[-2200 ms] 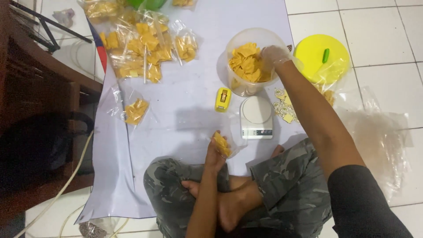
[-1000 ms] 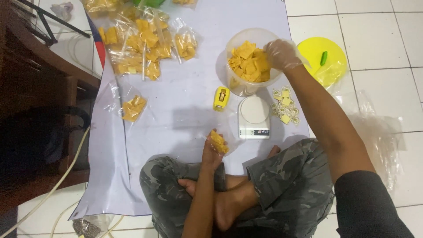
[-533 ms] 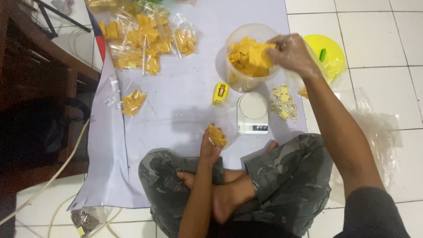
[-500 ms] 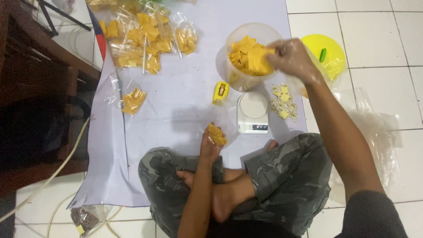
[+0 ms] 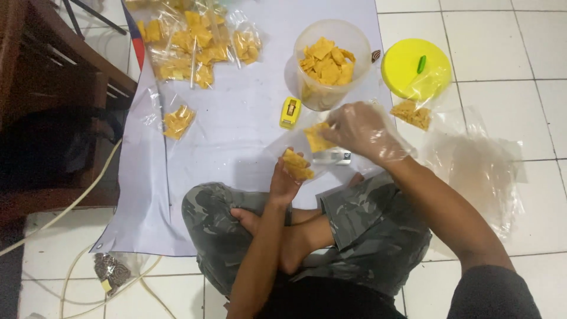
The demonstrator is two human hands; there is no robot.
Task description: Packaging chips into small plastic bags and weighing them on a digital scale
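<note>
Work takes place on a white tiled floor, on a pale sheet beside dark wooden furniture. The left hand grips a small clear bag of yellow crackers, while the plastic-gloved right hand pinches one cracker just above it, over a small scale. A clear cracker tub, yellow lid and filled bags lie beyond.

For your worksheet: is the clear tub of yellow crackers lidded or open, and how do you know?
Open. The tub stands upright with crackers showing through its mouth; a yellow lid lies beside it on the floor.
</note>
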